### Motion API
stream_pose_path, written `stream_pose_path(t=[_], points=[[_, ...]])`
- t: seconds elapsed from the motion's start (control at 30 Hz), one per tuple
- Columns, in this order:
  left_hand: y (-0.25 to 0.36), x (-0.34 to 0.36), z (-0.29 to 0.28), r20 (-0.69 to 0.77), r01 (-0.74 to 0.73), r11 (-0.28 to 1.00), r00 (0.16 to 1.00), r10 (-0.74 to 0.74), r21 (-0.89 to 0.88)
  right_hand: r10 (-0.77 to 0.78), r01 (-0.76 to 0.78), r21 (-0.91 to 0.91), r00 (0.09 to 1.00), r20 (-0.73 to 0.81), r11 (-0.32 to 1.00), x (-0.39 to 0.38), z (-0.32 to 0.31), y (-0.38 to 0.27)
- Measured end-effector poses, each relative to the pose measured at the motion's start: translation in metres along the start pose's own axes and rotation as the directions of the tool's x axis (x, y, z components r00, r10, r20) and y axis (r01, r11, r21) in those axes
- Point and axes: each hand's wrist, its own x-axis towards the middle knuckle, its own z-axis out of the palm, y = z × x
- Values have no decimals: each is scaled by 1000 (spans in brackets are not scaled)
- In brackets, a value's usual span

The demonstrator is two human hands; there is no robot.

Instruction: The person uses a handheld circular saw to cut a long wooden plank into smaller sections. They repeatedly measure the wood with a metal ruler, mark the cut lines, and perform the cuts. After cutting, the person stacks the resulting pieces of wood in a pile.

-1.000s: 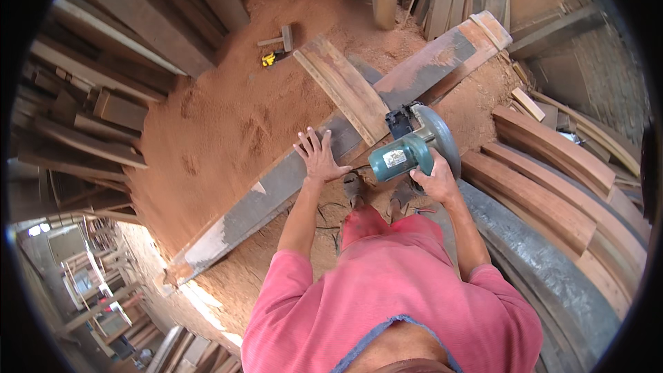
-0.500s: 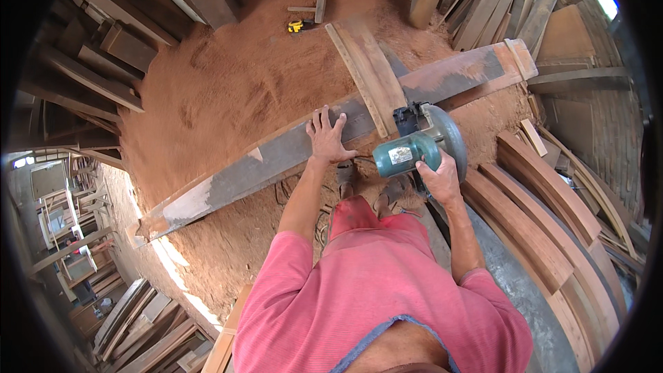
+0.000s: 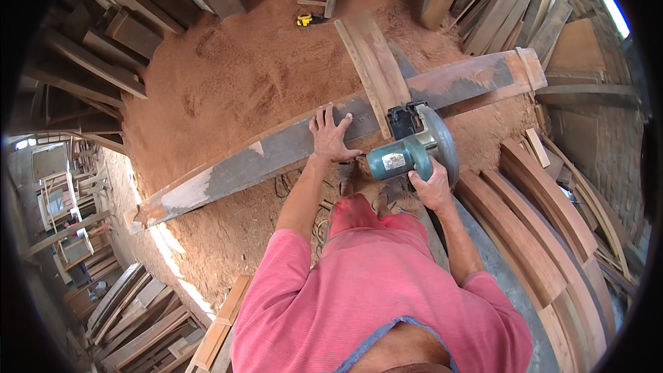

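My right hand (image 3: 434,185) is wrapped round the rear handle of a green circular saw (image 3: 404,155). The saw's round guard faces right, and its dark base plate (image 3: 406,119) sits at the near end of a wooden board (image 3: 376,59). A narrow wood strip (image 3: 362,77) runs along that board's left side. Both lie crosswise over a long, grey, weathered beam (image 3: 276,150). My left hand (image 3: 333,134) lies on the beam left of the strip, fingers spread, holding nothing. The blade is hidden by the guard.
Reddish sawdust (image 3: 228,76) covers the floor beyond the beam. A yellow tape measure (image 3: 304,20) and a T-shaped wooden piece (image 3: 330,4) lie on it. Curved timbers (image 3: 514,235) are stacked at my right. Planks (image 3: 131,31) stand along the far left. A cable (image 3: 321,228) lies near my feet.
The saw has shifted slightly left and its base plate has come against the near end of the board. My left hand stays spread on the beam. The whole view has shifted a little.
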Motion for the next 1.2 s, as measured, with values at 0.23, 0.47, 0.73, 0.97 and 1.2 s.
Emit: stream_pose_path(t=[0.23,0.47,0.73,0.97,1.2], points=[[1,-2,-1,-6,8,1000,1000,-8,-17,16,-18,59,1000,24,998,1,6,0],[3,-1,-2,12,17,1000,1000,-17,-5,8,-10,54,999,40,998,4,5,-6],[2,-1,-1,20,11,1000,1000,-11,-2,-27,26,29,999,46,999,7,6,-4],[1,-1,2,16,9,1000,1000,-9,4,-2,-2,61,998,68,998,12,5,-10],[4,-2,-3,38,17,1000,999,-17,-2,-25,20,73,998,65,997,20,7,-11]])
